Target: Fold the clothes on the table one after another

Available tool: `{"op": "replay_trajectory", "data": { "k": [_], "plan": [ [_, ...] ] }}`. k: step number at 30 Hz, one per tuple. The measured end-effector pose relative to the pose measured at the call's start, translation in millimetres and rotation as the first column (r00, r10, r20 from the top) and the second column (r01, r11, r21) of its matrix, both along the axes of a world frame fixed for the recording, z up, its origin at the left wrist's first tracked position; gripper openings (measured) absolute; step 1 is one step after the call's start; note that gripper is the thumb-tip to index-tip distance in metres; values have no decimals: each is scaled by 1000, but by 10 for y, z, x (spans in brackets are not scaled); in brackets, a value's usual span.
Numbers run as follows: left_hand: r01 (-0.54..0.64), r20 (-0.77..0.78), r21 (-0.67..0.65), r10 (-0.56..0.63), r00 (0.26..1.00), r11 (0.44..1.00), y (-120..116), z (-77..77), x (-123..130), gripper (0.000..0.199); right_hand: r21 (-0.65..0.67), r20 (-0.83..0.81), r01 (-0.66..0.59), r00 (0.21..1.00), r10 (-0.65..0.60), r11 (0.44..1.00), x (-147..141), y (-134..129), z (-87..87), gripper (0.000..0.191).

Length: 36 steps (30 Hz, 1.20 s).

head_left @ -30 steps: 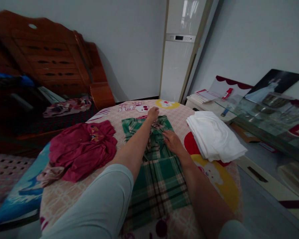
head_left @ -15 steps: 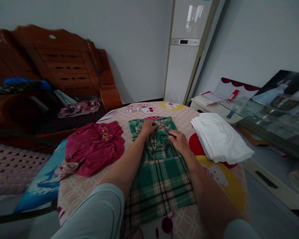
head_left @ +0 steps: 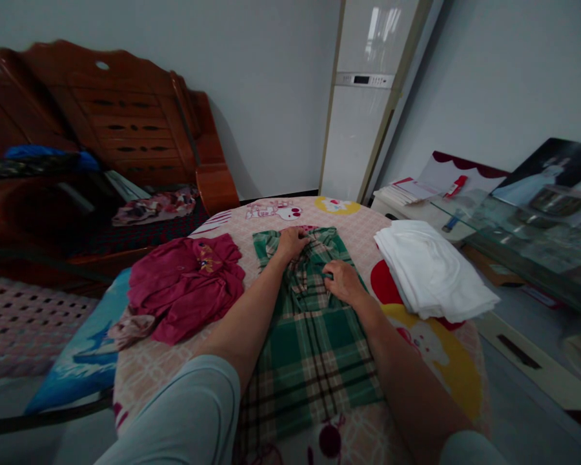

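Note:
A green plaid garment (head_left: 319, 349) lies stretched out on the round table, bunched and wrinkled at its far end. My left hand (head_left: 292, 244) rests at that far end, its fingers curled down onto the gathered cloth. Close by, at the right side of the bunched part, my right hand (head_left: 343, 281) pinches a bit of the plaid fabric between thumb and fingers. A crumpled dark pink garment (head_left: 186, 287) sits to the left of my left forearm. On the right is a folded stack of white cloth (head_left: 430, 268).
A patterned pink tablecloth (head_left: 252, 219) covers the table. Behind it to the left stands a carved wooden seat (head_left: 126, 123) with clothes on it. A tall white air conditioner (head_left: 353, 135) is in the corner. A glass shelf (head_left: 503, 232) extends at the right.
My right hand has moved slightly nearer and inward over the plaid garment, and its fingers have closed on the cloth. My left hand stays at the far end, its fingers still curled.

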<state>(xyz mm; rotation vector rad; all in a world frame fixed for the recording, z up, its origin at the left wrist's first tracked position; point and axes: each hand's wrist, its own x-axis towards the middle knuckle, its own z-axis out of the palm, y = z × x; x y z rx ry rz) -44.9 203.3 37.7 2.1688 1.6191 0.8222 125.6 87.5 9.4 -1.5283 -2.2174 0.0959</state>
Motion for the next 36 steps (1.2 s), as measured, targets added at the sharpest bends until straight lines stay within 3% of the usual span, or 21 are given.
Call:
{"op": "replay_trajectory", "data": {
  "k": [5,11,16,21,26,29,31,33,36],
  "plan": [
    [36,96,-76,-28,995,996,8,11,-16,10,-9,-162,-19,987,17,1000,41,29,20,17],
    [116,253,-286,-42,967,951,-11,166,-127,33,-83,-383,-57,923,21,995,84,8,58,23],
    [186,40,-372,-185,982,910,-4,184,-234,29,-123,-372,-58,928,8,991,117,10,58,23],
    [139,-233,-386,-243,942,912,1,88,-229,27,-148,-352,-60,936,4,987,137,13,48,24],
    [104,-358,-409,-264,895,906,-23,164,-267,24,-206,-368,-70,930,-11,976,142,1,43,20],
    [49,-434,-301,-182,882,952,-37,239,-271,24,-166,-422,-51,906,-24,985,127,9,38,15],
    [47,-445,-159,-114,888,986,-30,274,-208,21,-104,-464,18,883,-64,994,116,25,25,28],
    [76,-409,-44,-88,908,996,4,291,-76,22,-77,-479,66,872,-95,995,107,44,1,34],
    [110,-334,28,-95,938,993,123,280,221,27,-71,-449,53,890,-80,996,104,68,-47,30]
  ]
}}
